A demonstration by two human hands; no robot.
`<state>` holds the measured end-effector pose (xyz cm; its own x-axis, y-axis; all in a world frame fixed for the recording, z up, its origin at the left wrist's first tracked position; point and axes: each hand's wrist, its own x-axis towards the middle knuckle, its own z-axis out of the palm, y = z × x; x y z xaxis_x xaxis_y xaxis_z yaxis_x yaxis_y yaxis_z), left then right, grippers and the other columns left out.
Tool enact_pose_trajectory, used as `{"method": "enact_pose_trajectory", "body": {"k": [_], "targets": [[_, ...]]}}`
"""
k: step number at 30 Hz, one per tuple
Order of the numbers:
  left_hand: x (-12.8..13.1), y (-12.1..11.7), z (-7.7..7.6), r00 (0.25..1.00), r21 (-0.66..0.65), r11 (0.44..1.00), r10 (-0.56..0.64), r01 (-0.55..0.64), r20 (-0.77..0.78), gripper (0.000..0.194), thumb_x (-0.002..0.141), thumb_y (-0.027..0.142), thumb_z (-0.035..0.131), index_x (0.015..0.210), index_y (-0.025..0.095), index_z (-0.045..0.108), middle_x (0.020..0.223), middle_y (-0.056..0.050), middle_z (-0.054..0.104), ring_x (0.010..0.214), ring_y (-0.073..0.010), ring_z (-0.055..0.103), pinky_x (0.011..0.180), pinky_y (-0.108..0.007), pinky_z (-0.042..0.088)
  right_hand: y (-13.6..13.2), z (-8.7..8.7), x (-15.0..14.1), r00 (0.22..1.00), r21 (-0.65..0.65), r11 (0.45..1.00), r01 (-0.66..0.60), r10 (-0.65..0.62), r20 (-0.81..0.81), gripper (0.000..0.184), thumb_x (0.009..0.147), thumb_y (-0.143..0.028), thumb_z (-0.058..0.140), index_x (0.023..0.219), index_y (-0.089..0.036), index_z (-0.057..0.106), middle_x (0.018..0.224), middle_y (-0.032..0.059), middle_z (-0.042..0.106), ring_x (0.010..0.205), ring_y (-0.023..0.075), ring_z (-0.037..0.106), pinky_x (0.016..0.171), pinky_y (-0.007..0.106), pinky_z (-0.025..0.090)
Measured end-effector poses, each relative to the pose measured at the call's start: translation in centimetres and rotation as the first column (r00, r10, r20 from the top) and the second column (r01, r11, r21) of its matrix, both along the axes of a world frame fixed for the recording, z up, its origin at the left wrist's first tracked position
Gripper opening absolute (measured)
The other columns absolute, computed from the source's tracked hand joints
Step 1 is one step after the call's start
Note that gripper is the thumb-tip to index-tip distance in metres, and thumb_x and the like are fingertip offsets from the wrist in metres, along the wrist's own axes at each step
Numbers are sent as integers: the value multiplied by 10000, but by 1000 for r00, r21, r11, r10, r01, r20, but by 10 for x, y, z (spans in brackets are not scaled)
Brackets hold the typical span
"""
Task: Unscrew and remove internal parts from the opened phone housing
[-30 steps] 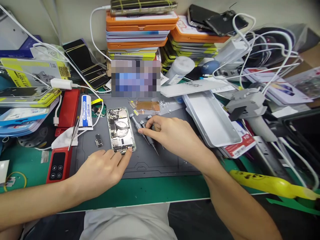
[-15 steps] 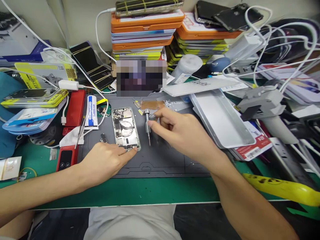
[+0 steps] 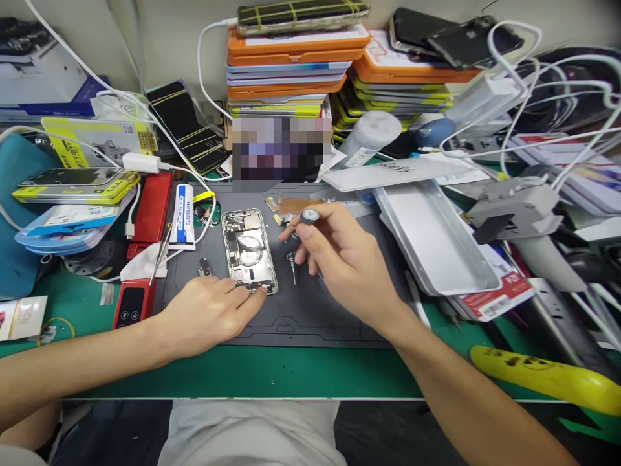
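Note:
An opened phone (image 3: 250, 252) lies on the dark grey mat (image 3: 286, 314), its inner parts exposed. My left hand (image 3: 218, 307) rests at its lower end, the stretched index fingertip touching the bottom right corner. To the right of the phone, my right hand (image 3: 347, 255) pinches a grey screwdriver (image 3: 309, 217) near its round cap, between thumb and fingers. A slim screwdriver shaft (image 3: 292, 262) points down below these fingers; whether it belongs to the held one or to another, I cannot tell. A small dark phone part (image 3: 204, 266) lies left of the phone.
At left are a white-and-blue tube (image 3: 184, 213), tweezers (image 3: 160, 255) and a red device (image 3: 132, 304). A white tray (image 3: 444, 239) stands at right, near a yellow-handled object (image 3: 543, 375). Stacked orange boxes (image 3: 298, 45) and a pixelated screen (image 3: 281, 152) fill the back.
My right hand has lifted and turned a screwdriver from the group beside the phone, its cap now facing up towards me. My left fingertip stays on the phone's corner. The view has shifted slightly.

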<state>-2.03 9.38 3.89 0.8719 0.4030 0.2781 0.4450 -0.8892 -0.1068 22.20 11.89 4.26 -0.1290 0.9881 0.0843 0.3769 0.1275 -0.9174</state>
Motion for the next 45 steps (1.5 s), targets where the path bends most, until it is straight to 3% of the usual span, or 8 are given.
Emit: {"method": "enact_pose_trajectory", "body": {"k": [5,8,15,19,27,35,38,45], "targets": [[3,-1,-1,1000,-2,1000,9,-9,14,231,1009,43,556,1176,135,687,695,40,680,562,-148,629,475,-322,383,-2,-3,-2,995,88,996,-10,1,102,286,1053,-366,558,1320,-268,534,1055,40,751,709,156,687,648,320,592],[2,1,8,990,-127,991,64,-48,125,175,1115,251,548,1097,181,707,706,44,705,603,-126,671,527,-286,415,-3,-7,-3,971,180,982,-47,2,240,448,1061,-310,504,1501,-284,421,1135,78,750,781,196,726,694,364,626],[-16,37,20,910,-325,917,323,-232,261,350,1146,329,434,908,191,651,609,69,655,488,-74,573,525,-216,328,-2,-16,-3,805,355,907,-227,-30,592,435,1071,-268,435,1500,-263,507,1111,64,806,795,196,760,683,322,582],[-20,49,5,931,-163,949,299,-268,211,376,1131,347,424,873,193,650,563,46,620,507,-111,601,508,-239,253,-4,-18,-3,801,376,899,-227,-48,597,443,1079,-275,452,1521,-264,470,1120,66,812,798,206,775,694,337,597],[-17,46,-1,933,-113,946,319,-303,166,388,1135,345,395,877,194,641,561,42,636,499,-114,609,507,-263,191,-8,-34,-5,947,541,822,-176,-9,321,639,1075,-217,498,1597,-380,168,1205,70,745,975,224,809,669,350,674],[-17,48,-2,938,-69,957,289,-281,190,374,1125,307,430,840,193,644,559,43,638,483,-122,603,496,-291,184,-11,-33,-3,925,519,832,-195,-21,380,490,1083,-261,477,1521,-337,272,1168,98,755,989,247,810,686,379,694],[-10,35,7,953,-12,973,228,-231,197,358,1111,282,469,803,192,627,561,43,621,486,-125,586,496,-309,245,-11,-31,-3,915,484,852,-200,-14,402,445,1076,-293,463,1495,-332,317,1202,118,767,1010,271,814,705,408,697],[13,-19,12,976,-35,998,51,-45,213,364,1044,263,552,683,225,521,551,53,525,481,-134,484,476,-334,320,-11,-28,-3,917,610,750,-257,-9,398,689,1055,-155,501,1621,-373,174,1227,90,786,987,236,822,743,362,693]]}}
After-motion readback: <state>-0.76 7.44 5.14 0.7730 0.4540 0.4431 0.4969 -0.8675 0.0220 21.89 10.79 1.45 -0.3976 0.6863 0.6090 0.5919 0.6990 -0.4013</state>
